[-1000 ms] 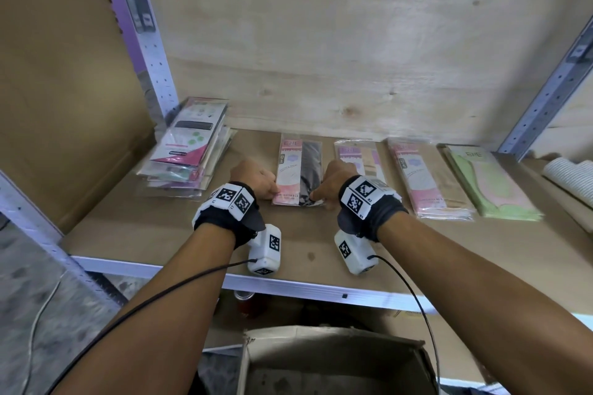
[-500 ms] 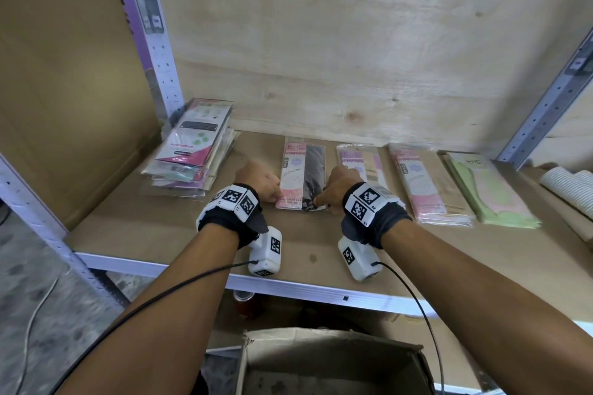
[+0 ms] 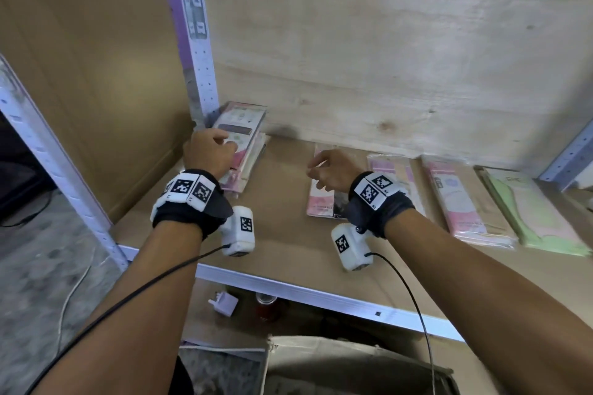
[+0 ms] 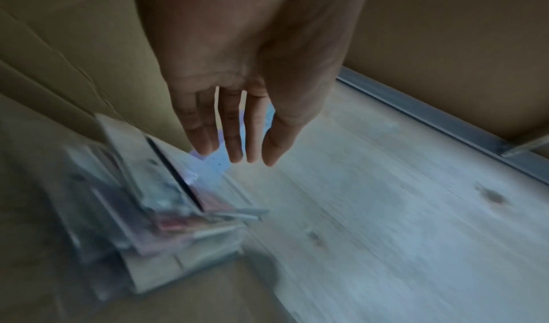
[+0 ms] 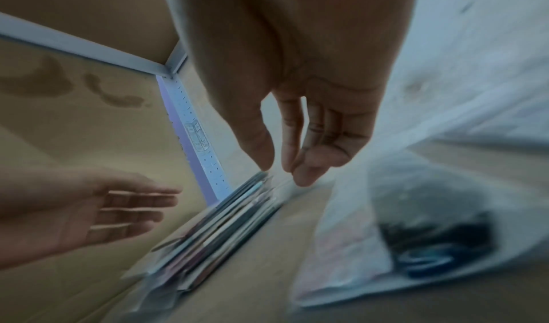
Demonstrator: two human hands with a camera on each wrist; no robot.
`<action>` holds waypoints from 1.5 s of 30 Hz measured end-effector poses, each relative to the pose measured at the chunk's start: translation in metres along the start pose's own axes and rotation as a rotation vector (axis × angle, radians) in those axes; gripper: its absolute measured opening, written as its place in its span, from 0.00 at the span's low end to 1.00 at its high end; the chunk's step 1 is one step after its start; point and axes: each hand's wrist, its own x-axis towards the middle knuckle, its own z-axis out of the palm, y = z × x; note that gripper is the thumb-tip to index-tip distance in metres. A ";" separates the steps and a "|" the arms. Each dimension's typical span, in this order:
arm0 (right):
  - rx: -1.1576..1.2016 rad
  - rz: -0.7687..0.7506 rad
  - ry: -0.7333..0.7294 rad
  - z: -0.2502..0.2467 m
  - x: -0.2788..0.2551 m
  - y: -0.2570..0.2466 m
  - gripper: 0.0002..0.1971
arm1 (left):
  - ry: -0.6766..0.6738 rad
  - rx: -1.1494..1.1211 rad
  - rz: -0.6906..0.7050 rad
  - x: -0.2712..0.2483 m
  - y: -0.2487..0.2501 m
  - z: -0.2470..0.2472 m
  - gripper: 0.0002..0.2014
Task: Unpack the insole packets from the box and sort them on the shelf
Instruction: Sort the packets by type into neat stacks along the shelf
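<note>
A: Hands?
B: Both empty. Left hand (image 3: 208, 151) is above the pile of mixed packets (image 3: 245, 135), fingers (image 4: 234, 138) straight and relaxed in the left wrist view, gripping nothing. I can't tell if it touches the pile; the frames are blurred.
A: Right?
B: Right hand (image 3: 329, 170) hangs over the pink-and-black packet (image 3: 322, 202), fingers (image 5: 309, 163) loosely bent, thumb close to them, nothing pinched. It looks clear of the packet.
A: Landmark?
B: The rear-left upright post (image 3: 192, 42) of the shelf (image 3: 288, 240). The pile sits right at its foot, stacked unevenly, in the back left corner.
A: The rest of the insole packets?
B: A row running rightward from the post along the plywood back wall (image 3: 385, 58). First the pink-and-black packet, lying flat and well apart from the pile. Then a pink-and-tan packet (image 3: 393, 170), partly behind the right wrist. Then a thicker pink stack (image 3: 465, 202). Farthest from the post, a green stack (image 3: 532, 208).
A: The box?
B: Cardboard box (image 3: 353, 362) is below the shelf's front rail, open top, contents not visible.
A: Other stuff?
B: White plug (image 3: 223, 303) on the lower level beneath the shelf. Marker bands and cabled cameras on both wrists.
</note>
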 end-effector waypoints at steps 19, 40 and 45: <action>0.397 0.009 -0.069 0.079 0.022 -0.051 0.14 | -0.274 0.126 -0.077 0.013 -0.039 -0.023 0.13; 0.866 0.031 -0.094 -0.061 -0.059 -0.005 0.14 | -0.019 0.263 0.757 -0.050 0.049 0.008 0.07; 0.985 -0.041 -0.017 -0.080 -0.076 0.016 0.24 | -0.059 -0.085 0.668 -0.069 0.073 0.022 0.08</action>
